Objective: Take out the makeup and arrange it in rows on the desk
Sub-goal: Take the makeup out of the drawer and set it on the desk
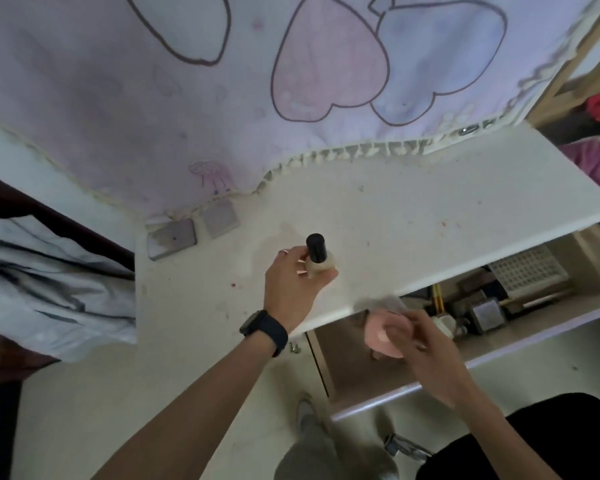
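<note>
My left hand (297,284) grips a foundation bottle (317,254) with a black cap and a beige body, held upright over the white desk (430,216) near its front middle. My right hand (426,344) is over the open drawer (371,398) below the desk edge, closed on a round pink compact (381,332) with a blurred clear lid above it. A black watch sits on my left wrist. More makeup and small boxes (482,315) lie further back in the drawer.
Two grey square cases (194,230) lie at the desk's back left, under a hanging curtain (257,81) printed with hearts. A white perforated basket (530,270) sits in the drawer's far right. Bedding (42,289) lies left of the desk.
</note>
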The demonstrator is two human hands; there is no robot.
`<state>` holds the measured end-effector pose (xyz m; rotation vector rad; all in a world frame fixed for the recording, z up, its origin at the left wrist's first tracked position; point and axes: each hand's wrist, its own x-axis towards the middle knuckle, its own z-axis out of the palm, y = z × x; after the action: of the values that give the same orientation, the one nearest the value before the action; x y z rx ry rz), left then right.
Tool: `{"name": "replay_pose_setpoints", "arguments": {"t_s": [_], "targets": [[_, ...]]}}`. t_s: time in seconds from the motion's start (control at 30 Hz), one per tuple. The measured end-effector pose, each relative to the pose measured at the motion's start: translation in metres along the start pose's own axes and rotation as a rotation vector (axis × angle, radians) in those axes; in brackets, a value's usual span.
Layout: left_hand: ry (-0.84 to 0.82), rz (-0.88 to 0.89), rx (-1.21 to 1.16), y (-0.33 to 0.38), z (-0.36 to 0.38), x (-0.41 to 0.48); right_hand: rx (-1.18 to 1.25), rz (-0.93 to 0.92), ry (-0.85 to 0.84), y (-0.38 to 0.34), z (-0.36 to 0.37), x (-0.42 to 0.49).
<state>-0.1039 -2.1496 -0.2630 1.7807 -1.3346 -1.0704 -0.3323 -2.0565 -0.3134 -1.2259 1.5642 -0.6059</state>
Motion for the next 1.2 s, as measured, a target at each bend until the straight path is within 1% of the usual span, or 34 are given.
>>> {"name": "replay_pose_setpoints", "arguments": {"t_s": [0.1, 0.27, 0.43, 0.6, 0.77, 0.87, 0.9, 1.0, 1.03, 1.07, 1.1, 1.13, 1.2], "targets": [[0.04, -0.002, 0.007, 0.001, -0.009, 0.052, 0.167, -0.014, 0.074, -0.026, -0.001, 0.018], [0.081, -0.02, -0.013, 0.003, -0.009, 0.125, 0.222, -0.037, 0.155, -0.065, 0.008, 0.074], [0.082, 0.025, -0.009, 0.004, -0.007, 0.179, 0.218, 0.01, 0.124, -0.082, 0.023, 0.136], [0.102, 0.066, -0.018, 0.005, -0.006, 0.217, 0.135, 0.034, 0.112, -0.079, 0.035, 0.142], [0.118, 0.083, -0.034, 0.002, -0.004, 0.23, 0.117, 0.045, 0.103, -0.077, 0.035, 0.142], [0.089, 0.082, -0.031, -0.002, -0.006, 0.23, 0.094, 0.043, 0.099, -0.078, 0.037, 0.144], [0.106, 0.075, -0.047, -0.002, -0.007, 0.226, 0.091, 0.043, 0.098, -0.079, 0.038, 0.144], [0.239, 0.026, -0.124, -0.002, -0.011, 0.192, 0.113, 0.033, 0.106, -0.08, 0.038, 0.141], [0.24, -0.008, -0.144, -0.002, -0.013, 0.175, 0.143, 0.025, 0.11, -0.082, 0.037, 0.138], [0.18, -0.057, -0.166, -0.002, -0.015, 0.159, 0.176, 0.015, 0.11, -0.083, 0.037, 0.135], [0.056, -0.11, -0.182, -0.003, -0.018, 0.144, 0.199, 0.001, 0.106, -0.084, 0.037, 0.132], [-0.116, -0.153, -0.181, -0.005, -0.021, 0.131, 0.204, -0.019, 0.099, -0.085, 0.038, 0.128], [-0.451, -0.178, -0.131, -0.009, -0.028, 0.11, 0.2, -0.061, 0.07, -0.087, 0.041, 0.119]]}}
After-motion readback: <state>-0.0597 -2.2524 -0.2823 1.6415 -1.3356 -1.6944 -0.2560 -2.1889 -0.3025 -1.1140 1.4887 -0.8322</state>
